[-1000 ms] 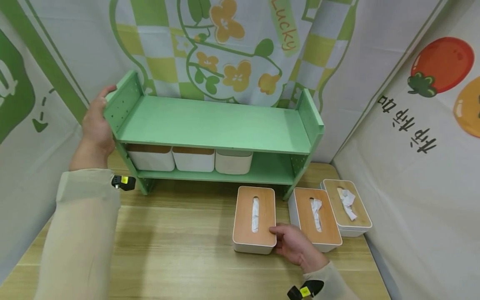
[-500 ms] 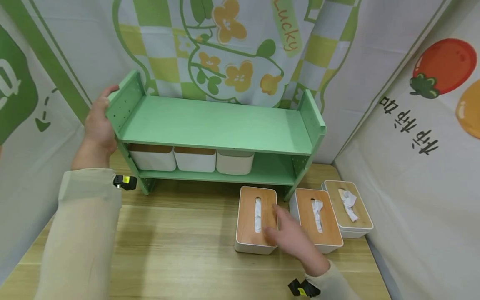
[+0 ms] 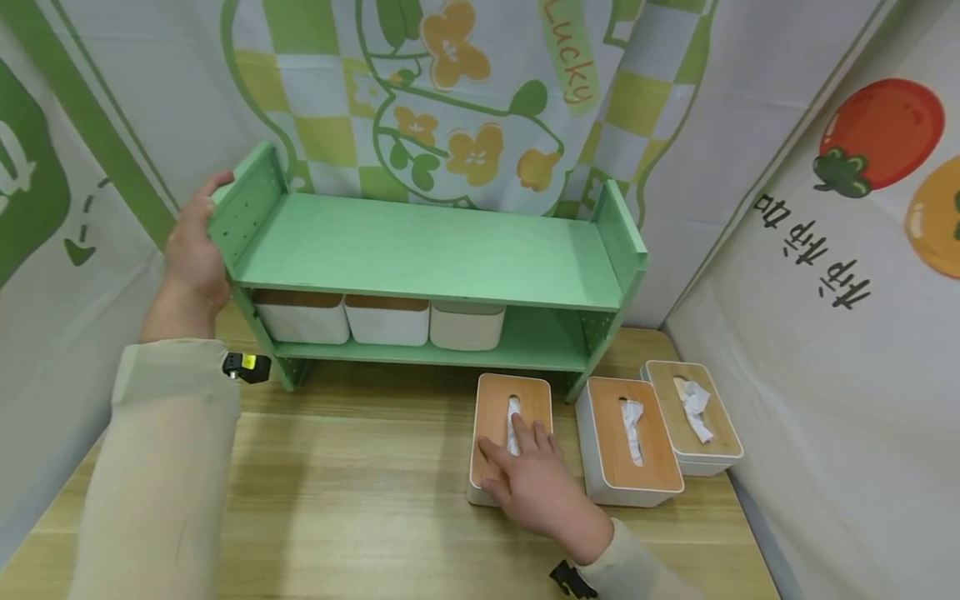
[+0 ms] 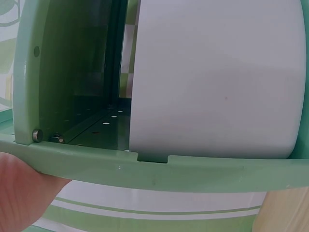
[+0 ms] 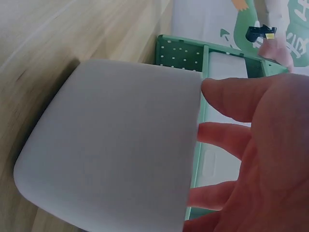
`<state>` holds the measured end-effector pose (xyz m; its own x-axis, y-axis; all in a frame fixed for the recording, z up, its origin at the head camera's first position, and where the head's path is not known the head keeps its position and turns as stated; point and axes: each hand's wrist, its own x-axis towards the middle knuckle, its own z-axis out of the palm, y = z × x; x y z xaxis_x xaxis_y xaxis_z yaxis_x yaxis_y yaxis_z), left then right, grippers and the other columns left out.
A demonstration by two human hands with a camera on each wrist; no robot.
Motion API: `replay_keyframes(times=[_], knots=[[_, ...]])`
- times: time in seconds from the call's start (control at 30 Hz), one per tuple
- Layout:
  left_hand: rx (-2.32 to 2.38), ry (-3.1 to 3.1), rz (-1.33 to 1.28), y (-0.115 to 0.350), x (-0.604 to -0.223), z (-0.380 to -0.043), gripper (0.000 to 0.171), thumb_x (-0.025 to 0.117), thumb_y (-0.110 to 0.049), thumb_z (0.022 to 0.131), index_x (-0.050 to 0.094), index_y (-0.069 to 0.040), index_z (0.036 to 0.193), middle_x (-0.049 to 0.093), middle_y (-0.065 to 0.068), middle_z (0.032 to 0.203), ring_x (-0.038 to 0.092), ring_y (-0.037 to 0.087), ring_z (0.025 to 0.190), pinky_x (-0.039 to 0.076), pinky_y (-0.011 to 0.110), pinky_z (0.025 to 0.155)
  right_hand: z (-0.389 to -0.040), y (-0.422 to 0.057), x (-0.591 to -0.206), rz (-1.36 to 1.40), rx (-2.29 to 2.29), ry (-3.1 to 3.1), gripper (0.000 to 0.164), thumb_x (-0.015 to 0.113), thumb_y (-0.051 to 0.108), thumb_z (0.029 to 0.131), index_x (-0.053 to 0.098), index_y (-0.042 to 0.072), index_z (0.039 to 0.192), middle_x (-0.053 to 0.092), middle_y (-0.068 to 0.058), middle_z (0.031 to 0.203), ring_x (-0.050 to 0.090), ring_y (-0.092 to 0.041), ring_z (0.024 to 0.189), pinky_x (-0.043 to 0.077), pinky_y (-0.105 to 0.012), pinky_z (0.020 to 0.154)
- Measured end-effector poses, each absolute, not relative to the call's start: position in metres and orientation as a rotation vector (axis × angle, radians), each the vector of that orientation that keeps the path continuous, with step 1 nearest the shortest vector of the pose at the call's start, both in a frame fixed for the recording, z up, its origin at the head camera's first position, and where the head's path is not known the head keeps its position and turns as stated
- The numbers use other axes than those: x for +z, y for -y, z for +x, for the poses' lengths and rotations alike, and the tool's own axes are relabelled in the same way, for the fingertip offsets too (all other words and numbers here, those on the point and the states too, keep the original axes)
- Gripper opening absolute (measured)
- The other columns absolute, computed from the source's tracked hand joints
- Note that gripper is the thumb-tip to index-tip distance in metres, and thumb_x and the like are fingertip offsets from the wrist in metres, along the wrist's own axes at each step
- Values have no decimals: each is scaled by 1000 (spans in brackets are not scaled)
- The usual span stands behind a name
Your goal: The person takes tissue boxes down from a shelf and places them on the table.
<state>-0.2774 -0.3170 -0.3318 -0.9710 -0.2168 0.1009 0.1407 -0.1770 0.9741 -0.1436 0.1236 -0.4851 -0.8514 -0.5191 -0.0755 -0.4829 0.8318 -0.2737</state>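
A green two-tier shelf (image 3: pixel 435 250) stands on the wooden table. At its left end my left hand (image 3: pixel 195 250) grips the side panel, fingers reaching to the upper edge. In the left wrist view, part of that hand (image 4: pixel 29 193) shows behind the green panel. My right hand (image 3: pixel 540 487) spreads over a white tissue box (image 3: pixel 491 404) with a wood-look lid. Its fingers lie across the lid near the tissue slot, and the thumb is at the left edge. In the right wrist view, thumb and fingers (image 5: pixel 224 137) extend over the box's upper edge.
A second wood-lidded tissue box (image 3: pixel 660 433) stands just right, and a third, lighter-lidded one (image 3: pixel 720 417) sits by the right wall. On the lower tier are two brown-topped white boxes (image 3: pixel 303 321) and a cream box (image 3: pixel 467 325). A printed curtain (image 3: pixel 480 108) hangs behind.
My right hand has let go of the near tissue box's right side, lifted, and moved left over its lid. The box is in nearly the same place. My left hand stays on the shelf.
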Motion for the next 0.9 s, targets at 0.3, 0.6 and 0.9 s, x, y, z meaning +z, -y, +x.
replay_keyframes(times=[0.3,0.6,0.9], knots=[[-2261,1825,69,318,-332,-276,46,24,-40,107,45,-40,148,38,5,130,48,20,97,53,29,62,-142,-128,-485,-772,-399,-2842,50,54,46,101,55,23,145,24,-36,153,19,-58,138,22,-69,107],[-2238,1848,86,317,-332,-276,46,24,-40,107,44,-42,148,38,4,132,47,20,100,52,28,64,-142,-142,-483,-768,-349,-2912,49,64,43,96,62,19,138,36,-41,143,25,-57,136,22,-66,108],[-2229,1865,85,317,-333,-277,46,24,-41,106,44,-43,148,38,4,132,47,20,100,53,29,64,-140,-141,-479,-760,-282,-2936,50,68,41,93,62,17,137,50,-39,131,34,-60,130,34,-66,102]])
